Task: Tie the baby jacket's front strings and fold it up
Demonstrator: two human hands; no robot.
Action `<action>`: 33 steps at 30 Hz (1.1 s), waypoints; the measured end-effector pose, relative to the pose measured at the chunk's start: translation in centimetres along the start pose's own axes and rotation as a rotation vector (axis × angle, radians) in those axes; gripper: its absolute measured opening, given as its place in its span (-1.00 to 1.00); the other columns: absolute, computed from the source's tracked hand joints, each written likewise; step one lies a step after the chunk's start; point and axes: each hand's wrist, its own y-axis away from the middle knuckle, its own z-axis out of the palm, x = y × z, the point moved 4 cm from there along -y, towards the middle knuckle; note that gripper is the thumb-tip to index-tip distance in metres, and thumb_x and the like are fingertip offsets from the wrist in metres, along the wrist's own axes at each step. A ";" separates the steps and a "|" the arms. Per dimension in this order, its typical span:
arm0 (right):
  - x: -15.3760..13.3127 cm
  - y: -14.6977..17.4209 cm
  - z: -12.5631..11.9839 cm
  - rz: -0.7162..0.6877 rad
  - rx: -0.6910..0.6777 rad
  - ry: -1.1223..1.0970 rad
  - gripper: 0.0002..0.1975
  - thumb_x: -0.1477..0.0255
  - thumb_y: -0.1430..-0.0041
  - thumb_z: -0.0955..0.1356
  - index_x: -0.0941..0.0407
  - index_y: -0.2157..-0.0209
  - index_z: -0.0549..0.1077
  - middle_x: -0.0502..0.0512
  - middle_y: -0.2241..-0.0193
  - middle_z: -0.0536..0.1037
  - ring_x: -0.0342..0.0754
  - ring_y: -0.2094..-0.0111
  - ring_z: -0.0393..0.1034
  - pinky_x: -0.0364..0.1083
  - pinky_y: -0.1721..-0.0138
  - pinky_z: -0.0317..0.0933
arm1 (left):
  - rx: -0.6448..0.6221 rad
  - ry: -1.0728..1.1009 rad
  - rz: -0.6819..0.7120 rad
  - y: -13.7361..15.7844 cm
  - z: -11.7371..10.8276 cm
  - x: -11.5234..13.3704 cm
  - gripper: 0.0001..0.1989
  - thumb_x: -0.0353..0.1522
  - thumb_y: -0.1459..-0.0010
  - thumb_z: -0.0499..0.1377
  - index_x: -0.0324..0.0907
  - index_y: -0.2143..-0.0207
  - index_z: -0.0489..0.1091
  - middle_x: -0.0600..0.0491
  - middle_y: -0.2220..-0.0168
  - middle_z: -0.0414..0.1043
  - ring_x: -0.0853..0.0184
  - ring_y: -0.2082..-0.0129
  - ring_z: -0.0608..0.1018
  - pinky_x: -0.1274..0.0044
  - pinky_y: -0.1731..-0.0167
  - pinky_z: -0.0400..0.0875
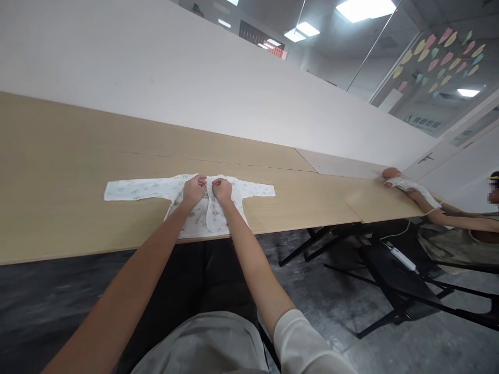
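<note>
A white baby shirt [195,221] with a small coloured print lies spread on the wooden table in front of me, sleeves stretched out to both sides. Its front is parted a little, one edge overlapping the lower middle. My left hand [194,190] pinches the cloth near the neckline, left of the opening. Just across the gap, my right hand [222,190] has its fingers closed on the other front edge near the collar. The fingertips are small in view, so any fastener between them cannot be made out.
The light wooden table [70,156] runs along a white wall [156,67]. At its far right end another person's arm [456,217] reaches to a doll [392,174] in white clothing. A black chair [397,270] with a white power strip [403,258] stands at right.
</note>
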 end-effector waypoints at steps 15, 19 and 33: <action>-1.2 2.1 -2.1 -0.164 -0.149 0.045 -0.84 0.56 -0.12 0.37 0.12 0.48 0.58 0.02 0.43 0.63 -0.06 0.28 0.52 -0.16 0.13 0.33 | -0.259 -0.052 0.189 1.3 -2.1 -0.8 -0.86 -0.33 0.06 0.17 -0.05 0.46 0.55 0.03 0.06 0.58 0.13 0.01 0.55 0.34 -0.16 0.32; -0.9 3.3 -2.4 -0.206 -0.115 0.034 -0.83 0.39 -0.12 0.43 0.14 0.51 0.56 0.07 0.42 0.62 -0.08 0.30 0.51 -0.17 0.16 0.31 | -0.291 0.042 0.240 1.4 -2.0 -0.8 -0.77 -0.15 0.03 0.21 -0.02 0.40 0.60 0.03 0.08 0.58 0.13 0.01 0.54 0.33 -0.16 0.33; -0.8 3.8 -2.8 -0.151 -0.137 0.021 -0.87 0.56 -0.02 0.40 0.12 0.55 0.57 0.05 0.47 0.62 -0.04 0.33 0.52 -0.15 0.22 0.32 | -0.296 -0.047 0.316 1.6 -2.0 -0.2 -0.77 -0.09 0.05 0.23 0.01 0.50 0.59 0.00 0.27 0.59 0.12 0.15 0.56 0.28 -0.09 0.36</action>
